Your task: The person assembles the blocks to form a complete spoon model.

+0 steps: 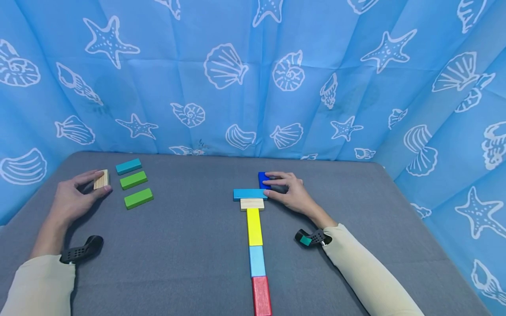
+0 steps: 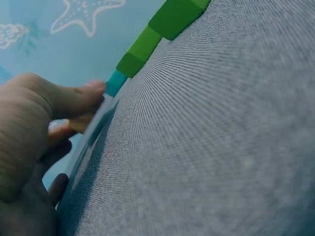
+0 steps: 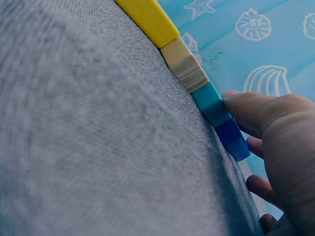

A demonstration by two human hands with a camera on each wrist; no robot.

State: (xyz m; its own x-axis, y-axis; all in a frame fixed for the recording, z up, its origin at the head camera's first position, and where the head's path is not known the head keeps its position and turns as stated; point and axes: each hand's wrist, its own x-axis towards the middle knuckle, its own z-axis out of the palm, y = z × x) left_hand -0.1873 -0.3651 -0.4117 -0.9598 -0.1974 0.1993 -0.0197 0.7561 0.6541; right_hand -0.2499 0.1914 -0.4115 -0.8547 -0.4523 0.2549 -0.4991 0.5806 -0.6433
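Note:
At the far left of the table, my left hand [image 1: 75, 197] pinches a plain wooden block [image 1: 102, 181] between thumb and fingers. In the left wrist view that block is mostly behind the thumb. My right hand [image 1: 290, 191] has its index and middle fingertips on a dark blue block [image 1: 262, 180], while its thumb touches the right end of a teal block [image 1: 249, 194]. The dark blue block adjoins the teal one's far side. A wooden block [image 1: 251, 203] lies against the teal block's near side, followed by yellow [image 1: 254, 227], light blue [image 1: 257, 261] and red [image 1: 262, 296] blocks in line.
Right of the left hand lie a teal block [image 1: 128, 166] and two green blocks, one farther [image 1: 133, 180] and one nearer [image 1: 139, 199]. Grey cloth covers the table [image 1: 189, 245]. A blue shell-patterned curtain [image 1: 253, 105] hangs behind it and along the right side.

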